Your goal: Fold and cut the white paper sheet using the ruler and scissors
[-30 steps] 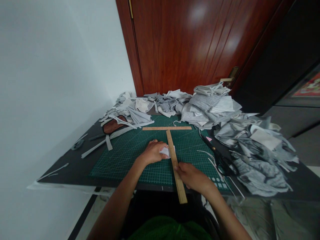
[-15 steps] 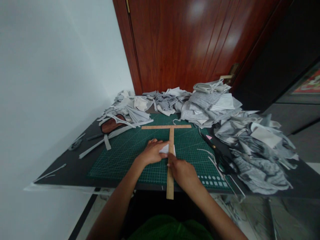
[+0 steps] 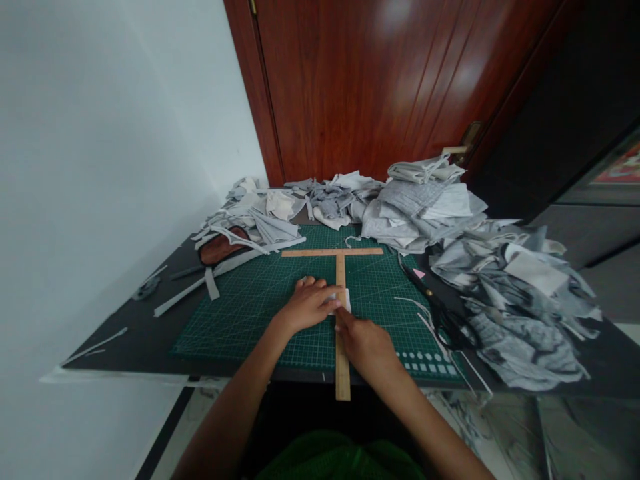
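A wooden T-square (image 3: 341,270) lies on the green cutting mat (image 3: 240,333), its crossbar away from me and its stem end past the table's front edge. Under the stem is a small piece of white cloth (image 3: 349,301), partly hidden by my fingers. My left hand (image 3: 311,305) rests flat with fingers stretched out, its fingertips over the cloth and the stem. Just below, my right hand (image 3: 367,343) is closed around the stem, its index finger pointing along it.
Black scissors (image 3: 440,317) lie on the right, beside thin cloth strips and a pink scrap (image 3: 419,273). Piles of grey and white cloth (image 3: 420,207) line the back and right side. A brown pouch-like item (image 3: 223,248) sits left. Behind stands a wooden door (image 3: 350,87).
My left hand has shifted slightly right, so its fingertips now reach onto the stem. The T-square has tilted slightly, and less cloth shows on the stem's left.
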